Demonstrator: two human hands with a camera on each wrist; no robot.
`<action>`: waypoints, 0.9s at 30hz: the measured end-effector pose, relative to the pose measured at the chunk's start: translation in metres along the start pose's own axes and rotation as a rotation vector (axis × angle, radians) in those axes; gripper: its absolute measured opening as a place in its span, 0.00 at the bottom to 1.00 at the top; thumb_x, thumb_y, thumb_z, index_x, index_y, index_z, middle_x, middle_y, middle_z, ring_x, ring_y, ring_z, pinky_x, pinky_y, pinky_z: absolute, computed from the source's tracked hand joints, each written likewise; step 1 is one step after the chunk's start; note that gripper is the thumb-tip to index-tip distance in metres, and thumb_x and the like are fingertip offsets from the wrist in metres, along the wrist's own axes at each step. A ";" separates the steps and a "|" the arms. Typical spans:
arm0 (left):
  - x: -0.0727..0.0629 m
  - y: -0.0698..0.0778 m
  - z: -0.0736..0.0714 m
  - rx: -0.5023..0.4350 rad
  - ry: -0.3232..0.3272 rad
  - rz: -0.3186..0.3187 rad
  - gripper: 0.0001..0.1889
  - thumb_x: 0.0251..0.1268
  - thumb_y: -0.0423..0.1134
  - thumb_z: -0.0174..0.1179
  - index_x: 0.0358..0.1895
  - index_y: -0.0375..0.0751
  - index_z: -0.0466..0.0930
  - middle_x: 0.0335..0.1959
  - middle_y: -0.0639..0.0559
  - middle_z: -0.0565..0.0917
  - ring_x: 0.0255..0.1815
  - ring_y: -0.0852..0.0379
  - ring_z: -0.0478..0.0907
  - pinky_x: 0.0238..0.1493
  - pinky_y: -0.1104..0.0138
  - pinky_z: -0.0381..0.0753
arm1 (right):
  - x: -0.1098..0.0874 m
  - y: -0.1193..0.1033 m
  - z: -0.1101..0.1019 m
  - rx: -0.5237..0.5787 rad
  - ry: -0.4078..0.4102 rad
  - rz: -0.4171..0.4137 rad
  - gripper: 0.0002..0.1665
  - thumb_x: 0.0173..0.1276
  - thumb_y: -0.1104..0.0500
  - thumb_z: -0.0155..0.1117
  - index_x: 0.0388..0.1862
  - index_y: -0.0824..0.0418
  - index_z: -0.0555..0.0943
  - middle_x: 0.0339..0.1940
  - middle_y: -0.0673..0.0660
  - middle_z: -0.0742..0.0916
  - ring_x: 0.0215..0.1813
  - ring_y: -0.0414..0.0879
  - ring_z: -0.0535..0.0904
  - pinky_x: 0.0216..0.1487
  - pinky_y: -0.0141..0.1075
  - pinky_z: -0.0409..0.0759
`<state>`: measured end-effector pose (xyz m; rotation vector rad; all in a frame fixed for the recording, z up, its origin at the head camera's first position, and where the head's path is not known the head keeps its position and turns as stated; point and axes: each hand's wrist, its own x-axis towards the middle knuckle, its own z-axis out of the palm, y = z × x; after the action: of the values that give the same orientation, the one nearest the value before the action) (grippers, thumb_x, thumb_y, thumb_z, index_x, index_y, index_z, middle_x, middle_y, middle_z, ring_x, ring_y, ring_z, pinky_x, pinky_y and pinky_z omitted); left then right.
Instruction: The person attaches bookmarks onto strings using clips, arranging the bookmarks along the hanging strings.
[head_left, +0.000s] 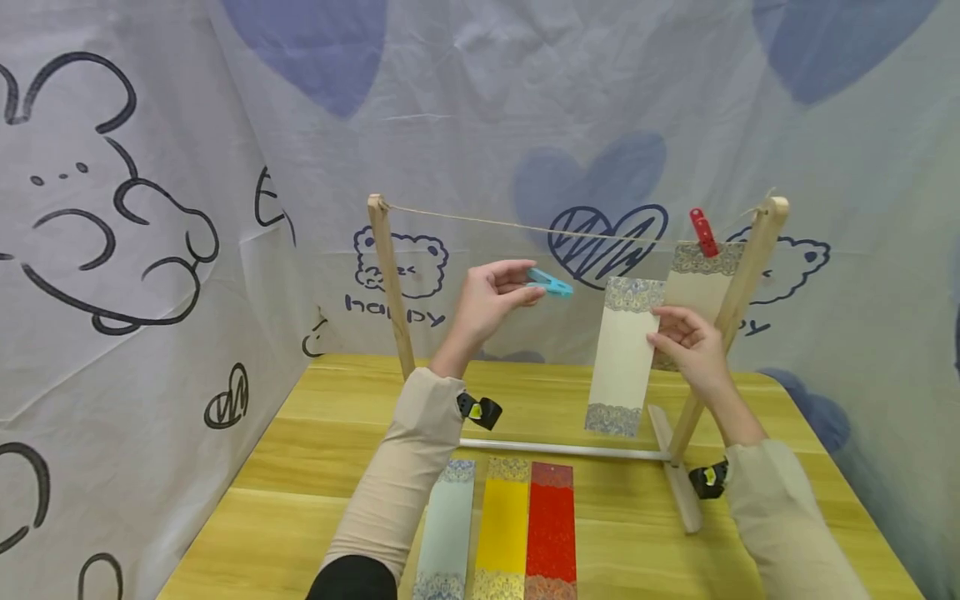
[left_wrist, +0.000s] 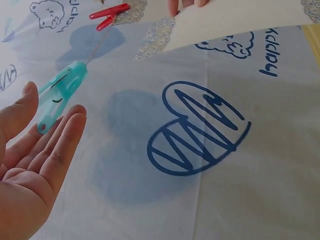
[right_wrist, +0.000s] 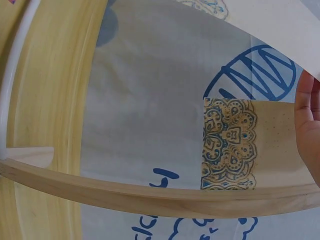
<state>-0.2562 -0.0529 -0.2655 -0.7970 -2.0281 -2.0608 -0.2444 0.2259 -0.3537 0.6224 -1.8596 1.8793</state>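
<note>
Left hand is raised in front of the rack, its thumb and fingertips pinching the tail of a turquoise clothespin whose nose points to the right, toward the cream bookmark; in the left wrist view the same clothespin sits at the fingertips while the palm lies fairly flat and the fingers nearly straight. Above and beyond that hand runs the twine line, strung between the left wooden post and the right wooden post. The peg looks light, hard and smooth plastic with a spring, so I judge it best squeezed at the tail end, where it is held now, to spread its nose. To the right, the right hand pinches the right edge of the cream bookmark, a long card strip with patterned bands at top and bottom, held upright just below the line and above the tabletop. It seems thin, light and slightly bendy, likely to crease if gripped hard, so an edge hold near the top suits it. Just behind that hand a tan bookmark hangs from the line under a red clothespin. Below the left forearm, three more bookmarks, pale blue, yellow and red, lie side by side.
</note>
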 end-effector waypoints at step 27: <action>0.052 0.043 0.039 0.086 -0.042 0.021 0.21 0.51 0.27 0.63 0.51 0.29 0.73 0.37 0.40 0.81 0.29 0.55 0.81 0.31 0.67 0.80 | 0.016 -0.020 0.006 -0.046 0.068 -0.087 0.17 0.57 0.78 0.56 0.46 0.76 0.73 0.29 0.52 0.82 0.29 0.40 0.76 0.30 0.26 0.76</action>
<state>-0.2704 -0.0054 -0.2058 -0.8492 -2.1055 -1.9469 -0.2458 0.2195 -0.3282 0.6062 -1.7982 1.7762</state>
